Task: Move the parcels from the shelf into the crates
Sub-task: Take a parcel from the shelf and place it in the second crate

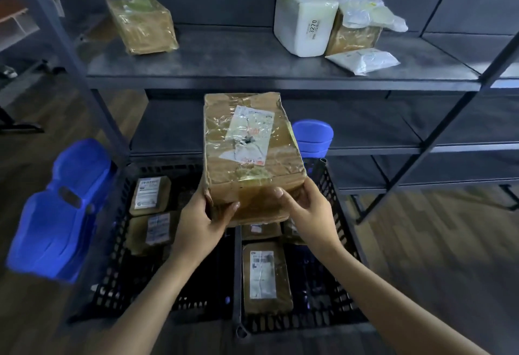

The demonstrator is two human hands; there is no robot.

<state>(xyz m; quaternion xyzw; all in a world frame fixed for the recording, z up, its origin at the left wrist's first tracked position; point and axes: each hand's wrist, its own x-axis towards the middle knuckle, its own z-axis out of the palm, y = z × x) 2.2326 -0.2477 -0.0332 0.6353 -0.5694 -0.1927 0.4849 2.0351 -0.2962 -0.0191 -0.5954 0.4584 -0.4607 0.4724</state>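
Observation:
I hold a taped brown cardboard parcel (250, 152) with a white label in the air above two black crates. My left hand (200, 222) grips its near left corner and my right hand (307, 211) grips its near right corner. The left crate (112, 278) holds two brown parcels (150, 194). In the right crate (346, 248) lies a long brown parcel (265, 278), with others partly hidden under the held one. On the shelf (238, 65) above stand a brown parcel (143, 24) at the left and a white parcel (303, 21) at the right.
Beside the white parcel sit another brown box (352, 38) with a clear bag (365, 9) on top and a white pouch (363, 61) in front. Blue plastic stools stand at the left (60, 208) and behind the crates (313, 137). A diagonal shelf brace (438, 138) crosses at the right.

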